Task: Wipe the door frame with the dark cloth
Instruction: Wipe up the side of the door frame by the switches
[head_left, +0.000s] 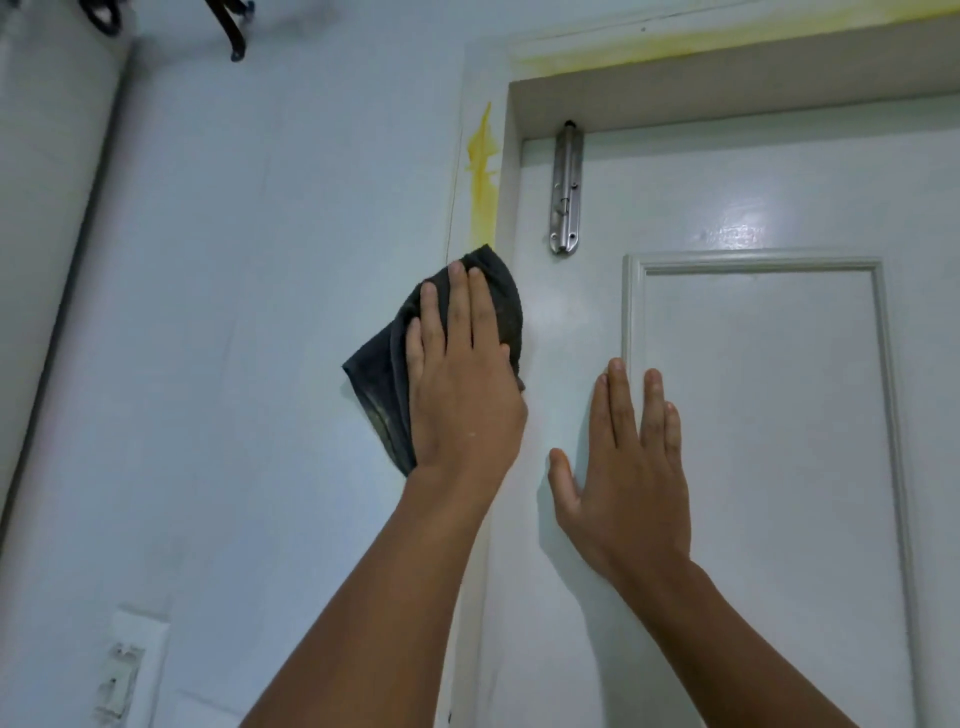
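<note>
- Yellow staining (484, 171) left on the door frame (503, 218): one streak down the upright, at 12 o'clock from the dark cloth (387, 374), plus one long smear (675, 44) along the top rail, at 1 o'clock.
- Dark cloth pressed flat over the frame's upright, lapping onto the wall at 9 o'clock; top edge touching the lower tip of the streak.
- Left hand (460, 384): flat grip, fingers straight, pressing the cloth to the surface, not curled round it.
- Right hand (626, 478): fingers spread and straight, resting bare on the door (753, 415), at 4 o'clock from the cloth; holding nothing.
- Judged early to midway: no yellow visible on the upright below the cloth; streak above and whole top smear not yet wiped.
- Counted: one cloth, two hands, two stained patches, one steel bolt latch (566, 187), one wall switch (122, 670) at 7 o'clock.
</note>
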